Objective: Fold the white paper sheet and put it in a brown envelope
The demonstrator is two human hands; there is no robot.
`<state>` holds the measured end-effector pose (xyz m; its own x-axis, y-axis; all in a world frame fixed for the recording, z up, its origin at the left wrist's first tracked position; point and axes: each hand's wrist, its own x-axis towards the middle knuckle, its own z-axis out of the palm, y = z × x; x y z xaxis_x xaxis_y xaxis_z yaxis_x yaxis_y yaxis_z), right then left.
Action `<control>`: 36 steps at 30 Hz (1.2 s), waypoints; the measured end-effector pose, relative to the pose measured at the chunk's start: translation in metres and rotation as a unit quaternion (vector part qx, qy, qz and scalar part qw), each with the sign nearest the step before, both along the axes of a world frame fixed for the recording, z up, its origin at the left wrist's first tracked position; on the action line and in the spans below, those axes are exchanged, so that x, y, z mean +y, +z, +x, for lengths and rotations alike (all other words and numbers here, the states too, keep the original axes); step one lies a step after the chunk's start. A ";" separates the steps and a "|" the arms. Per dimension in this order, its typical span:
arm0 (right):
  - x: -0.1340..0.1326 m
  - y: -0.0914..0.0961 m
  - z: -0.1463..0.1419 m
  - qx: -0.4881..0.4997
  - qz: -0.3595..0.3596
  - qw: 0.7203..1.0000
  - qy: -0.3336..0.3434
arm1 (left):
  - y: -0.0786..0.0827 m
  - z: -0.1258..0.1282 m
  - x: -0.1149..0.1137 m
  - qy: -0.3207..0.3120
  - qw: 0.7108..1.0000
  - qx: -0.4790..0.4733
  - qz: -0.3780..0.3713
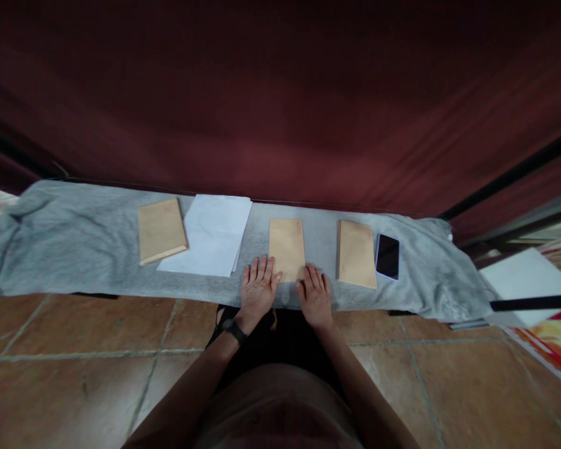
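A brown paper envelope (287, 246) with small red print lies flat in front of me on the grey cloth. My left hand (258, 287) rests palm down, fingers spread, its thumb at the envelope's lower left corner. Palm down at the lower right corner is my right hand (315, 295), its fingers also stretched out. Neither hand holds anything. To the left, a stack of brown envelopes (161, 231) overlaps the edge of several white paper sheets (210, 234). Another stack of brown envelopes (356, 254) lies to the right of my right hand.
A phone (388, 256) with a dark screen lies beside the right stack. Grey cloth (93, 249) covers the narrow table, and a dark red curtain (271, 125) hangs behind it. At the far right are a white board (528, 280) and a dark bar (537, 303).
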<state>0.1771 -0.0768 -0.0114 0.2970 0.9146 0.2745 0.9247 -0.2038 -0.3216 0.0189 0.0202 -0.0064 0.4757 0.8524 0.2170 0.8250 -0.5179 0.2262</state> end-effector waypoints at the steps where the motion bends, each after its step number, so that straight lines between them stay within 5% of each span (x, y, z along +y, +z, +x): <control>1: 0.003 0.001 -0.001 0.003 0.002 1.000 0.000 | 0.000 0.000 0.000 -0.001 1.000 0.001 -0.001; 11: 0.024 0.009 -0.021 0.003 -0.005 0.997 0.080 | -0.002 0.000 0.000 -0.001 1.000 0.010 -0.015; 36: -0.019 -0.011 0.001 -0.036 0.022 0.996 0.081 | 0.002 -0.001 -0.001 -0.005 1.000 0.010 -0.008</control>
